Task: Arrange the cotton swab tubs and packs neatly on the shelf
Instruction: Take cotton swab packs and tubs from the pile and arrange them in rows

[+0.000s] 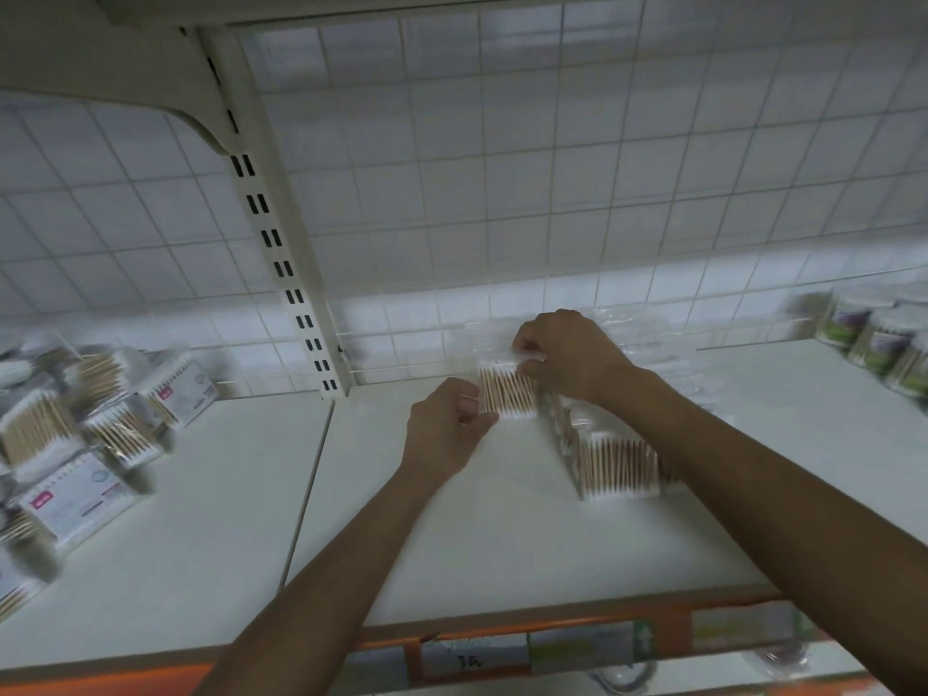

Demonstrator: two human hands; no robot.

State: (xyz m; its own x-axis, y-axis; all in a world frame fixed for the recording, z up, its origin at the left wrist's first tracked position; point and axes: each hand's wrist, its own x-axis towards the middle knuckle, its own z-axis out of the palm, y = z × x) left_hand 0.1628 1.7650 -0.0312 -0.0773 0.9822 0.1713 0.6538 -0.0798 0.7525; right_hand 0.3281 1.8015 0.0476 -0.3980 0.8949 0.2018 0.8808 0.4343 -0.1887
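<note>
Clear plastic pack of wooden-stick cotton swabs (504, 396) stood upright mid-back on white shelf (502, 535). Right hand (567, 356) pinched its top edge; left hand (442, 429), fingers curled, gripped its lower left corner. Green-labelled round tubs (874, 339) far right.

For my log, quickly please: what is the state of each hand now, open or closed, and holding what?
Left hand: closed, pinching the lower left corner of the pack.
Right hand: closed, pinching the same pack's top edge.

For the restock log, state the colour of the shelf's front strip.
The front strip is orange; the head view shows it best.
</note>
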